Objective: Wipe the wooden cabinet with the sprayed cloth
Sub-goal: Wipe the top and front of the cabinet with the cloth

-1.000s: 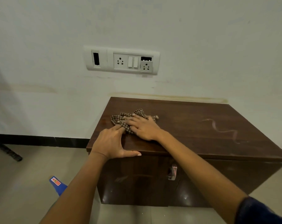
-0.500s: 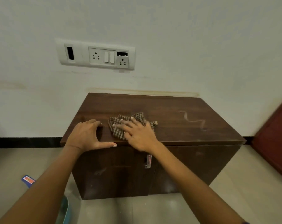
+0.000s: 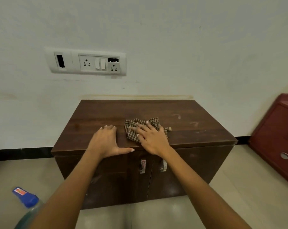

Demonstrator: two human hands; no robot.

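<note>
1. Flatly spread, the fingers [image 3: 136, 128] of the right hand [image 3: 152, 140] press the checked cloth [image 3: 131, 135] onto the cabinet [image 3: 189, 134] top, near its front edge at mid-width.
2. Left of the cloth, not touching it, the fingers [image 3: 107, 131] of the left hand [image 3: 105, 142] lie straight on the cabinet top, with the thumb stretched along the front edge.
3. Both forearms reach in over the cabinet's doors.
4. A blue-capped spray bottle [image 3: 26, 198] lies on the floor left of the cabinet.

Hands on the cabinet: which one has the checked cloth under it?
The right hand: its spread fingers lie flat on the checked cloth. The left hand rests on the bare cabinet top beside it, off the cloth.
</note>
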